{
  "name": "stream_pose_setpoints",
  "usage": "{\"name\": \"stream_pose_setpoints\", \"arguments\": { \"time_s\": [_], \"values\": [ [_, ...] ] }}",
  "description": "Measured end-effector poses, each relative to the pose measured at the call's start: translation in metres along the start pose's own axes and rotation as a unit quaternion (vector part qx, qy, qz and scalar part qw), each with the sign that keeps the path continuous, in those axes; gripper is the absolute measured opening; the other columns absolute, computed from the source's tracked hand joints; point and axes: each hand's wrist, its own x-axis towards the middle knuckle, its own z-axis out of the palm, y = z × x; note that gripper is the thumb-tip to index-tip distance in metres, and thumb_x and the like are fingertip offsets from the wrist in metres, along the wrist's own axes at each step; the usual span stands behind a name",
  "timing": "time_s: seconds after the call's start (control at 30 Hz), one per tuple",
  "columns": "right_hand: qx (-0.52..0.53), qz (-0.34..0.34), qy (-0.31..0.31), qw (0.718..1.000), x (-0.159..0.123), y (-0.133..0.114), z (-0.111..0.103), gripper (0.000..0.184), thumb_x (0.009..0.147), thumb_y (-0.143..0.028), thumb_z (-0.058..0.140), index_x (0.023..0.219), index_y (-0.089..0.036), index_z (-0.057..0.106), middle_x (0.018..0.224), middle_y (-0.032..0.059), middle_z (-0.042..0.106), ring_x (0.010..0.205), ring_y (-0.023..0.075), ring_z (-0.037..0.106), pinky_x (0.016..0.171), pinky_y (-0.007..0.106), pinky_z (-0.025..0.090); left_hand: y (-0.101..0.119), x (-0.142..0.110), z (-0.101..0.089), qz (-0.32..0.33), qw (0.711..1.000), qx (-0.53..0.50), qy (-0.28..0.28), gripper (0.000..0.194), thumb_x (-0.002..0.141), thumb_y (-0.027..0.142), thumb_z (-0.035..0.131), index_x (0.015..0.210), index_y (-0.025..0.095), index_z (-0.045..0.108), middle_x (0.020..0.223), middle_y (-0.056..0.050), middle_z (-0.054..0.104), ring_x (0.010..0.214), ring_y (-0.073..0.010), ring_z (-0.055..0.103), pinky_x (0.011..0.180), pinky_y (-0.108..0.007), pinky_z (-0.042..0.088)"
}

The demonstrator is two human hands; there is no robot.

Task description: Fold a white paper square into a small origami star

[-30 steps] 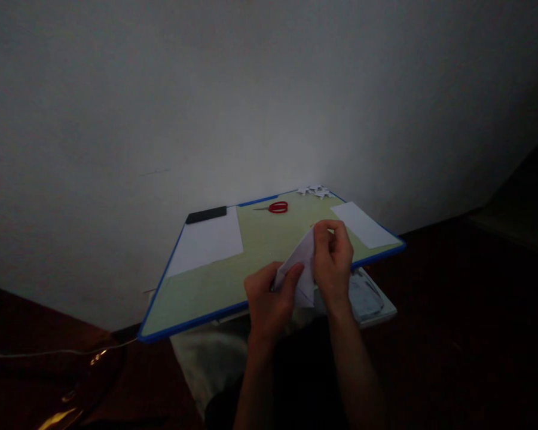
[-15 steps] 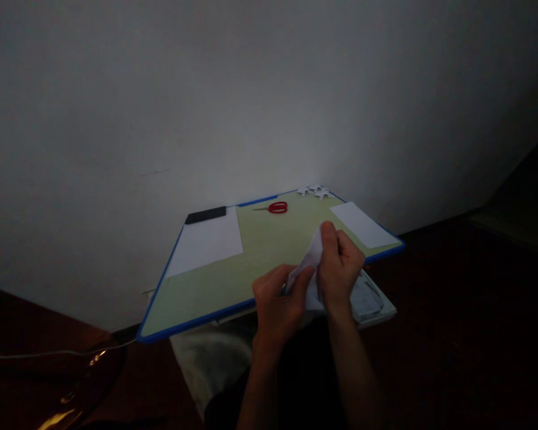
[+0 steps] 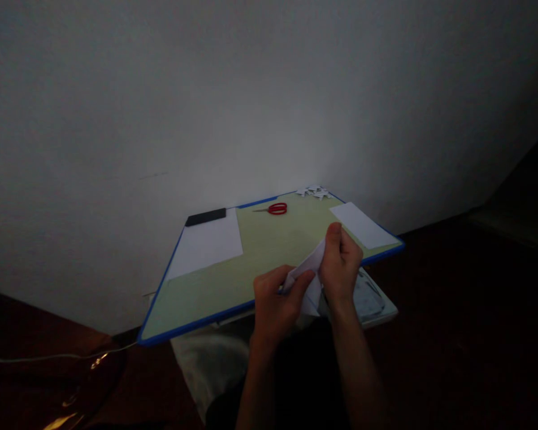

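Note:
A folded piece of white paper [image 3: 312, 290] is held between both hands above the near edge of the board [image 3: 269, 239]. My left hand [image 3: 278, 301] pinches its left side, thumb on top. My right hand [image 3: 341, 263] is closed on the paper's right side, its thumb pointing up at the top corner; part of the paper is hidden behind these fingers. Farther back on the board lie scissors [image 3: 277, 208] with red handles, blades to the left. Small white cut or folded paper pieces [image 3: 314, 192] are heaped at the far right corner.
A white sheet [image 3: 210, 245] lies at the board's left, with a dark flat object [image 3: 206, 217] on its far edge. Another white sheet [image 3: 363, 224] is at the right. Behind stands a wall [image 3: 269, 101]. A white box-like object [image 3: 374, 298] sits below the right edge.
My right hand has shifted slightly right, and more of the folded paper shows between the hands. The left hand stays nearly in place.

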Motion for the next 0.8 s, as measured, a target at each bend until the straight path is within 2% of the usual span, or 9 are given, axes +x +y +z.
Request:
{"name": "stream_pose_setpoints", "arguments": {
  "time_s": [0.07,0.13,0.2,0.27,0.3,0.37,0.47,0.6,0.8],
  "values": [
    [0.029,0.042,-0.012,0.999,0.001,0.002,0.001,0.067,0.104,-0.073,0.037,0.067,-0.020,0.058,0.057,-0.0041,0.047,0.055,0.0134,0.045,0.053,0.029,0.035,-0.001,0.002,0.000,-0.020,1.000,-0.004,0.015,0.040,0.088,0.036,0.078,0.055,0.017,0.063,0.051,0.005,0.046,0.050,-0.0097,0.038,0.054,-0.024,0.033],
    [0.067,0.060,-0.040,0.995,0.002,0.003,0.002,0.067,0.106,-0.070,0.031,0.093,-0.017,0.071,0.065,-0.0019,0.057,0.058,0.0147,0.055,0.054,0.028,0.039,-0.004,0.004,-0.001,-0.049,0.997,-0.015,0.061,0.038,0.087,0.039,0.077,0.059,0.017,0.064,0.054,0.005,0.048,0.053,-0.0102,0.040,0.053,-0.023,0.033],
    [0.073,0.026,-0.067,0.995,0.003,0.003,0.002,0.050,0.104,-0.062,0.049,0.120,-0.020,0.070,0.085,0.0011,0.067,0.072,0.0165,0.065,0.060,0.028,0.047,-0.008,0.006,-0.004,-0.081,0.988,-0.033,0.124,0.035,0.086,0.042,0.077,0.065,0.017,0.066,0.057,0.005,0.050,0.055,-0.0110,0.042,0.052,-0.022,0.034],
    [0.052,-0.035,-0.117,0.991,0.002,0.000,0.002,0.039,0.096,-0.048,0.071,0.127,-0.024,0.068,0.105,0.0041,0.068,0.086,0.0174,0.068,0.069,0.029,0.053,-0.011,0.007,-0.007,-0.097,0.980,-0.042,0.170,0.038,0.085,0.049,0.078,0.068,0.017,0.066,0.059,0.004,0.051,0.056,-0.0114,0.043,0.051,-0.022,0.035],
    [0.045,-0.064,-0.163,0.984,0.001,-0.002,0.001,0.037,0.095,-0.042,0.074,0.127,-0.025,0.069,0.113,0.0054,0.067,0.090,0.0174,0.068,0.072,0.031,0.055,-0.012,0.007,-0.008,-0.100,0.976,-0.048,0.186,0.043,0.085,0.054,0.076,0.067,0.017,0.064,0.059,0.004,0.051,0.056,-0.0113,0.043,0.050,-0.021,0.035],
    [0.045,-0.109,-0.254,0.960,-0.003,-0.007,0.000,0.037,0.097,-0.036,0.072,0.133,-0.029,0.069,0.124,0.0075,0.064,0.093,0.0178,0.068,0.077,0.033,0.058,-0.013,0.006,-0.008,-0.099,0.971,-0.063,0.208,0.054,0.089,0.067,0.069,0.068,0.018,0.062,0.058,0.004,0.050,0.053,-0.0115,0.042,0.048,-0.022,0.035],
    [0.024,-0.145,-0.338,0.930,-0.008,-0.011,0.000,0.055,0.096,-0.036,0.073,0.149,-0.032,0.059,0.133,0.0098,0.062,0.109,0.0228,0.067,0.087,0.039,0.060,-0.011,0.004,-0.007,-0.093,0.963,-0.091,0.237,0.069,0.091,0.082,0.052,0.074,0.017,0.066,0.061,0.001,0.057,0.055,-0.0134,0.048,0.049,-0.023,0.040],
    [-0.005,-0.136,-0.388,0.911,-0.012,-0.011,0.000,0.081,0.089,-0.042,0.081,0.161,-0.033,0.045,0.144,0.0116,0.056,0.129,0.0292,0.059,0.104,0.048,0.056,-0.009,0.003,-0.007,-0.095,0.960,-0.139,0.225,0.081,0.091,0.089,0.039,0.086,0.016,0.072,0.076,-0.007,0.072,0.067,-0.0182,0.063,0.060,-0.025,0.050],
    [0.002,-0.113,-0.377,0.919,-0.008,-0.006,-0.002,0.070,0.093,-0.038,0.077,0.157,-0.031,0.051,0.141,0.0118,0.058,0.123,0.0268,0.062,0.095,0.042,0.059,-0.016,0.003,-0.011,-0.044,0.978,-0.126,0.158,0.076,0.093,0.084,0.045,0.098,0.015,0.077,0.085,-0.009,0.075,0.077,-0.0217,0.068,0.069,-0.028,0.053]
  ]
}}
